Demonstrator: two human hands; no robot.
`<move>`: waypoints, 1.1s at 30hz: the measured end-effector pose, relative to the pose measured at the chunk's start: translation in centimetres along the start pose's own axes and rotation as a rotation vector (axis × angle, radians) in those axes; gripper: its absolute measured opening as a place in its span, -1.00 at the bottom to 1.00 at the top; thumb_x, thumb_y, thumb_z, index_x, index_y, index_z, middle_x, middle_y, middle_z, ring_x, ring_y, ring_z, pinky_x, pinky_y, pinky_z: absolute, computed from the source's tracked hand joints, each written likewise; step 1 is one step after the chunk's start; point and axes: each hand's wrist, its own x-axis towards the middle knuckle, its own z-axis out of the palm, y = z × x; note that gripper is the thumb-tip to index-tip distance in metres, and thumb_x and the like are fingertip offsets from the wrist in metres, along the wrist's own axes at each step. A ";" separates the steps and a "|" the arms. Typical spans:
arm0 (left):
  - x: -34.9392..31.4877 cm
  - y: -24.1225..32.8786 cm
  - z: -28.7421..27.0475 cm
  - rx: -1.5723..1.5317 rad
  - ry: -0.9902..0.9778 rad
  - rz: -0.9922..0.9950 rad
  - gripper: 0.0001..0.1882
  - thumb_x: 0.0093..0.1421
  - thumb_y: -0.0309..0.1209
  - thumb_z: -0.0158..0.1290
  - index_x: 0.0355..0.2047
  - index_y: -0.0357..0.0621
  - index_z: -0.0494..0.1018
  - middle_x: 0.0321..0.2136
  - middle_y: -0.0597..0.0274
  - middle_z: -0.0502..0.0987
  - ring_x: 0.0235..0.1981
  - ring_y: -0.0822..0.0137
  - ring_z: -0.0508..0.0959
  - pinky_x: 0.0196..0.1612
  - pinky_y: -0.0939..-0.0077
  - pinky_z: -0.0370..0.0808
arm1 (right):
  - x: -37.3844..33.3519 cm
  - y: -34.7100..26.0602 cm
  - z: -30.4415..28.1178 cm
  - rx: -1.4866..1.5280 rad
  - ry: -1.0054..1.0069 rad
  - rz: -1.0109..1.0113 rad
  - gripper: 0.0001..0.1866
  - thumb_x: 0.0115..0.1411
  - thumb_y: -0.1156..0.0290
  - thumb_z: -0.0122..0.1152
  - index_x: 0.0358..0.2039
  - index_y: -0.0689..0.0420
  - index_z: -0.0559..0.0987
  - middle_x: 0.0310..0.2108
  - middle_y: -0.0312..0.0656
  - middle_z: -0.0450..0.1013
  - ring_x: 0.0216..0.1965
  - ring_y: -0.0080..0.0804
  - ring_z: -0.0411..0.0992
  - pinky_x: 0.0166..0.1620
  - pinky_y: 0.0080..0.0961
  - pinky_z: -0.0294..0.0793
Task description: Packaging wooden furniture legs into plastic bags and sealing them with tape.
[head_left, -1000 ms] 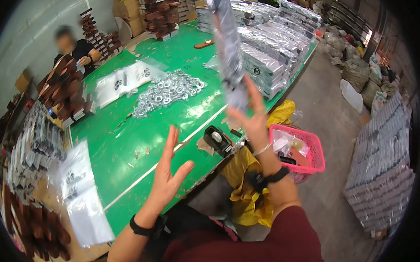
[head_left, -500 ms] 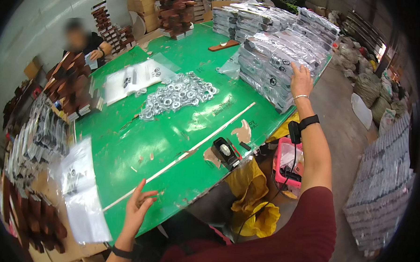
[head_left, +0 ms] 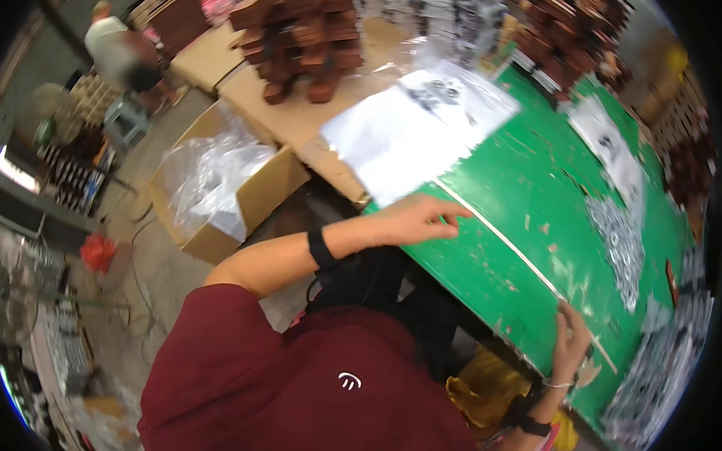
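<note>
At the near edge of the green table (head_left: pixel 511 196), the left hand (head_left: pixel 414 220) is hanging just beside some pale plastic bags (head_left: pixel 389 134), its fingers bending loosely and nothing visible sitting between them and the thumb. The bags are lying flat at the table's left end, one corner resting close to the near edge. Farther right, the right hand (head_left: pixel 569 343) is hovering or resting by the white line (head_left: pixel 505 241); blur is hiding its fingertips, so I cannot tell whether they are closing on anything. The bags are looking thin and slick, so a hasty pinch could be catching several at once, the films clinging together. A brush of the left hand could be sending the top one sliding towards the open cardboard box (head_left: pixel 275 193), since nothing visible is weighting it. Beyond the right hand, a silvery heap of small parts (head_left: pixel 618 249) is lying loose, and a wide sweep could be scattering it
</note>
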 end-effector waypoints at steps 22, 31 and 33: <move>-30.6 -6.0 -26.4 -0.064 1.188 -0.473 -0.81 0.27 -0.28 0.10 -0.19 -0.06 0.55 -0.37 0.47 0.58 -0.34 0.61 0.54 -0.30 0.65 0.47 | 7.9 -16.6 17.1 0.320 -0.416 -0.220 -0.79 0.19 0.56 0.22 -0.15 0.22 0.64 -0.29 -0.11 0.62 -0.25 -0.29 0.60 -0.11 -0.46 0.52; -19.1 5.3 -17.0 -0.718 0.733 -0.115 -0.57 0.26 -0.34 0.12 0.09 -0.27 0.42 -0.07 0.18 0.59 -0.09 0.36 0.60 0.01 0.44 0.53 | 7.3 -22.0 24.3 1.164 -0.824 0.092 -0.22 0.24 0.40 0.26 0.40 0.14 0.10 0.32 -0.03 0.18 0.25 -0.25 0.28 0.19 -0.36 0.35; -18.6 4.3 -15.1 -0.865 0.540 -0.143 -0.47 0.24 -0.32 0.12 0.18 -0.29 0.33 0.02 0.11 0.53 0.02 0.29 0.56 0.07 0.38 0.51 | 8.5 -21.9 25.3 1.244 -0.805 0.134 -0.09 0.22 0.33 0.29 0.45 0.12 -0.03 0.42 -0.04 0.02 0.35 -0.20 0.16 0.28 -0.29 0.26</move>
